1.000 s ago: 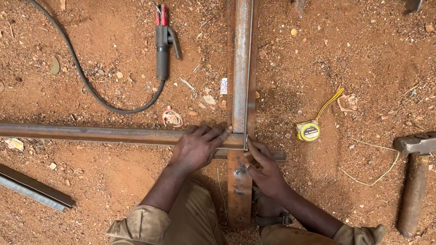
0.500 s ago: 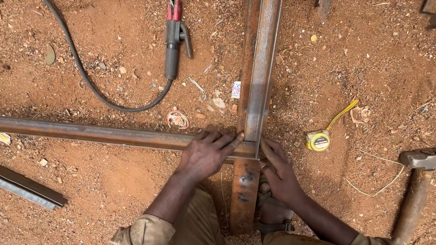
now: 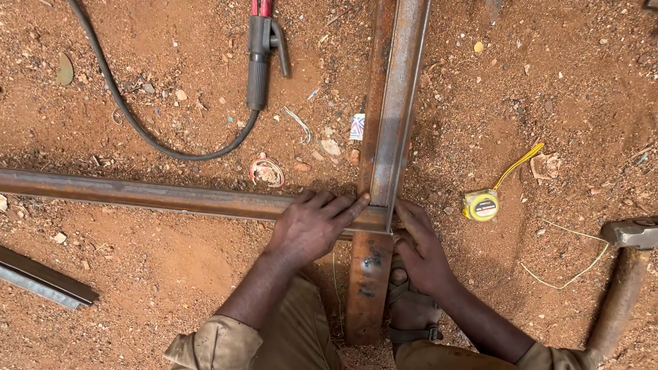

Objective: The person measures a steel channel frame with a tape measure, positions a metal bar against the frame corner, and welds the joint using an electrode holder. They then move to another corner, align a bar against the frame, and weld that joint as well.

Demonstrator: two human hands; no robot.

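Two rusty steel angle bars lie on red dirt and meet at a right angle. The long horizontal bar [image 3: 151, 195] runs in from the left. The vertical bar [image 3: 394, 103] comes down from the top to the joint. My left hand [image 3: 312, 223] lies flat on the horizontal bar, fingertips touching the corner. My right hand [image 3: 421, 250] presses against the joint from the right side, fingers along the bar's end. A flat rusty steel piece [image 3: 367, 288] lies under the joint, reaching toward me beside my sandalled foot [image 3: 408, 308].
A welding electrode holder [image 3: 260, 58] with a black cable [image 3: 137, 127] lies at the upper left. A yellow tape measure [image 3: 482, 204] sits right of the joint. A hammer [image 3: 627, 274] lies at the right edge. A short grey steel bar [image 3: 41, 279] is at lower left.
The view has shifted, so the bars and tools sit further right and lower in frame. My right hand has moved up from the flat piece to the corner of the joint.
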